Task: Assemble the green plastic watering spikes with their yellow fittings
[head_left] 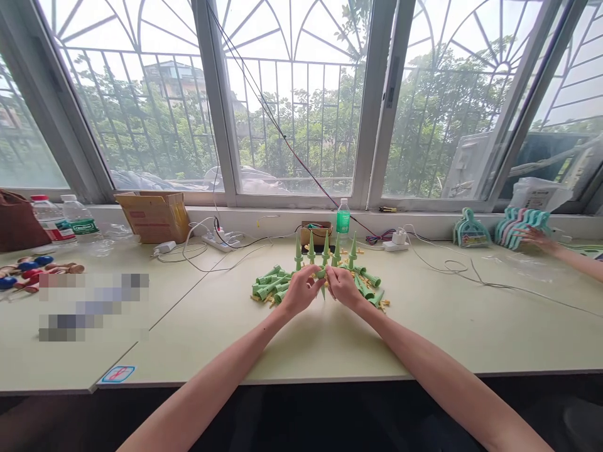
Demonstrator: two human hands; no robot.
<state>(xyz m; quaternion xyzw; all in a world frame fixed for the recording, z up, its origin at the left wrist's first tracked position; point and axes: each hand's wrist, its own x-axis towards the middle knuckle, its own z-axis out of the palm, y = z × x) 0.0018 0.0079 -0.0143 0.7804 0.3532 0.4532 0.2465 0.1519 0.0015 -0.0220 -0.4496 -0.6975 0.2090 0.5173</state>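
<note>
In the head view, my left hand (pixel 301 290) and my right hand (pixel 346 287) meet over the table, fingers closed in a pinch. Between them is a light green plastic cone (pixel 323 292), held with its point down; its wide end is partly covered by my fingers. Just behind my hands, several green cones (pixel 311 249) stand upright in a row, points up. More green cones lie in a loose pile (pixel 271 284) by my left hand and another pile (pixel 371 280) by my right. Small yellow plastic pieces (pixel 385 304) are scattered among them.
Behind the cones are a small open box (pixel 316 232) and a green-labelled bottle (pixel 343 220). A cardboard box (pixel 153 216), power strip (pixel 221 239) and cables line the sill. At right, another person's hand (pixel 537 238) touches teal and pink plastic pieces (pixel 521 221). Round-headed wooden items (pixel 40 269) lie left.
</note>
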